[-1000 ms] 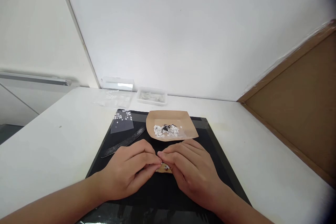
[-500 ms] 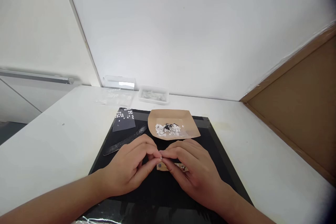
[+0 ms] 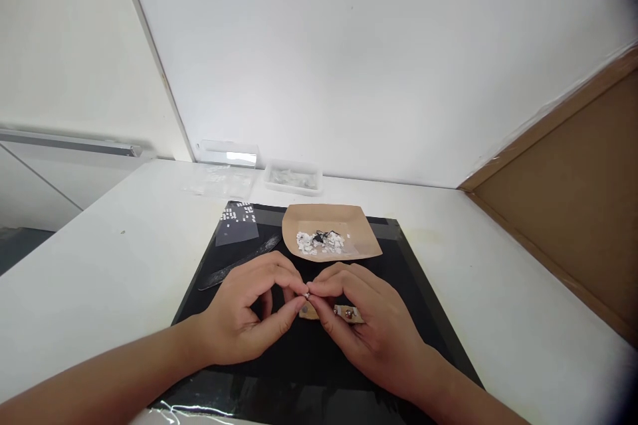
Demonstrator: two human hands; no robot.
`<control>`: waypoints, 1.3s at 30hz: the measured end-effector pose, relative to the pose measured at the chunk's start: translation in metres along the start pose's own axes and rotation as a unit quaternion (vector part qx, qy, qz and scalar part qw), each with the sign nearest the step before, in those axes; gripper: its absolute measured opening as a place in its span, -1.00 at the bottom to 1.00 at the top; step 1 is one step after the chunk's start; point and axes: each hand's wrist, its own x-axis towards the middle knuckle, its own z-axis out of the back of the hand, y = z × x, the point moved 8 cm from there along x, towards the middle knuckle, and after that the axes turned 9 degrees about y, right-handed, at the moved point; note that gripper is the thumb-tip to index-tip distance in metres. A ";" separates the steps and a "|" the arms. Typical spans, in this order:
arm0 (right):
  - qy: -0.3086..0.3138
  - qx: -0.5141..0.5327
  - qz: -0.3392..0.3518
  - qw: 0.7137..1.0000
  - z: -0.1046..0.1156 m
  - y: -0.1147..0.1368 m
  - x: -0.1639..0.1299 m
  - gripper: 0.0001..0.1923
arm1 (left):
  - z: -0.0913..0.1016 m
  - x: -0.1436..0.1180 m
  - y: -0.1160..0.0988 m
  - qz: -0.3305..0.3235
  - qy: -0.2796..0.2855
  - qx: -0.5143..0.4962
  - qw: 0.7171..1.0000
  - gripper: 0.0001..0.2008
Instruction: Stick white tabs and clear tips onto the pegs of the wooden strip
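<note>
My left hand [image 3: 262, 309] and my right hand [image 3: 363, 319] meet fingertip to fingertip over the black mat [image 3: 279, 378]. Both are closed in a pinch on a tiny pale object [image 3: 308, 295], too small to name and mostly covered by the fingers. Just under the fingertips lies a short tan strip [image 3: 310, 311], partly hidden by my right thumb. On its right part sits a small shiny reddish piece [image 3: 349, 313], and a grey dot marks its left end.
Behind my hands is a brown paper tray [image 3: 369, 239] holding white scraps and dark bits [image 3: 321, 241]. A dark file-like stick [image 3: 239, 262] lies left, near a clear sheet of small white squares [image 3: 238, 229]. Farther back are a translucent box [image 3: 293, 177] and clear plastic bags [image 3: 219, 180].
My left thumb has drawn back slightly from the pinch point, opening a wider gap below the index finger. More of the strip's reddish piece shows. The view has shifted slightly.
</note>
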 end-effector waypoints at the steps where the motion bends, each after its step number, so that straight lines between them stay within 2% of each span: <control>1: 0.000 -0.002 0.001 1.000 0.000 0.000 0.000 -0.87 | 0.000 0.000 -0.001 -0.004 -0.001 0.001 1.000 -0.75; 11: 0.017 -0.026 -0.001 1.000 -0.003 0.002 0.000 -0.88 | 0.003 0.002 -0.004 -0.016 -0.036 0.056 0.998 -0.74; 20: 0.022 -0.075 0.011 0.997 -0.007 0.006 0.003 -0.89 | 0.006 0.010 -0.021 -0.073 -0.054 0.158 0.983 -0.79; 29: 0.022 -0.107 0.026 0.994 -0.009 0.008 0.003 -0.87 | 0.003 0.006 -0.021 -0.086 -0.048 0.202 0.974 -0.79; 39: 0.031 -0.106 0.016 0.994 -0.009 0.008 0.002 -0.89 | 0.002 0.013 -0.022 -0.082 -0.011 0.217 0.973 -0.84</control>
